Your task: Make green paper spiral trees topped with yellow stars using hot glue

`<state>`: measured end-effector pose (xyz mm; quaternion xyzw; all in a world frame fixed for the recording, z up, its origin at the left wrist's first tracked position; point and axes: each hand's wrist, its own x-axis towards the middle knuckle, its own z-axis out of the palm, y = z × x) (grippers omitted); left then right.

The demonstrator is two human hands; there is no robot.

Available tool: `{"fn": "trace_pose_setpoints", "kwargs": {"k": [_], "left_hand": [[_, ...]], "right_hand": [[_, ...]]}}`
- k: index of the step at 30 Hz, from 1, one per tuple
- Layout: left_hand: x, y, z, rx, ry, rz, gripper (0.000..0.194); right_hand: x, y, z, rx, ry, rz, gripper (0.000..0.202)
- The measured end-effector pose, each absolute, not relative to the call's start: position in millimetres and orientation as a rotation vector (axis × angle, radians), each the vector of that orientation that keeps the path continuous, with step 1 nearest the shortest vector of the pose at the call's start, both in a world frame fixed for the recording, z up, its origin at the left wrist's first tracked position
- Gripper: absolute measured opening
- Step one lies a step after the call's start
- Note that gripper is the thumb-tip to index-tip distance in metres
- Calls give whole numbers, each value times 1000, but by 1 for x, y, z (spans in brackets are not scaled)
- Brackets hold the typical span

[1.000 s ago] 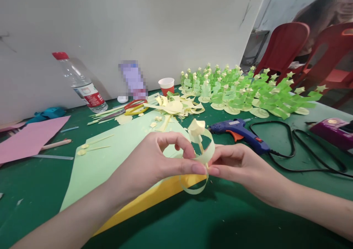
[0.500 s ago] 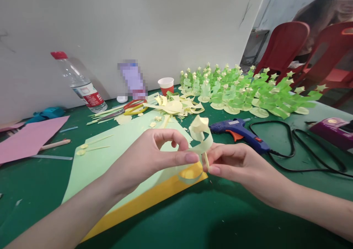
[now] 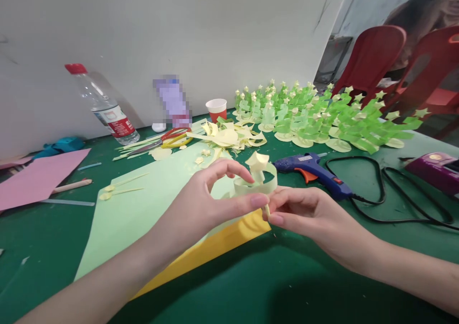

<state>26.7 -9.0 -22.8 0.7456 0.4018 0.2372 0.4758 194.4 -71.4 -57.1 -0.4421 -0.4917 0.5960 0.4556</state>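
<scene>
My right hand (image 3: 310, 214) pinches a thin pale-yellow stick (image 3: 266, 214) between thumb and fingertips. A folded paper star (image 3: 257, 161) tops the stick. Round it loops a pale green paper strip (image 3: 270, 185), curled like a spiral. From the left, my left hand (image 3: 211, 202) has its thumb outside the loop and its index finger bent over the loop's upper edge, with the strip between them. The lower part of the strip is hidden behind my left hand. Under the hands lie light green paper sheets (image 3: 132, 219) with a yellow sheet (image 3: 215, 247) at their edge.
Rows of green paper trees with stars (image 3: 304, 118) stand at the back right. A blue glue gun (image 3: 311, 168) with a black cord lies right of the hands. Behind are paper scraps (image 3: 229, 135), scissors (image 3: 150, 145), a paper cup (image 3: 216, 111) and a bottle (image 3: 114, 118).
My left index finger has risen and reached over the strip, while the thumb slid slightly right. The strip's loop has turned and now sits wider around the stick. My right hand stays in place.
</scene>
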Motion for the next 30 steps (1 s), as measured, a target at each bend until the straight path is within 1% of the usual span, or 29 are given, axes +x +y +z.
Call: {"fn": "trace_pose_setpoints", "kwargs": {"k": [6, 11, 21, 30], "left_hand": [[32, -14, -25, 1799, 997, 715, 19], [35, -17, -27, 1776, 991, 787, 26], [39, -22, -28, 1800, 1016, 770, 25], [41, -22, -35, 1911, 1021, 744, 22]], "right_hand": [[194, -74, -59, -1082, -1199, 1492, 9], [193, -72, -60, -1089, -1226, 1483, 9], [190, -74, -58, -1231, -1367, 1329, 19], [189, -76, -60, -1235, -1427, 1263, 17]]}}
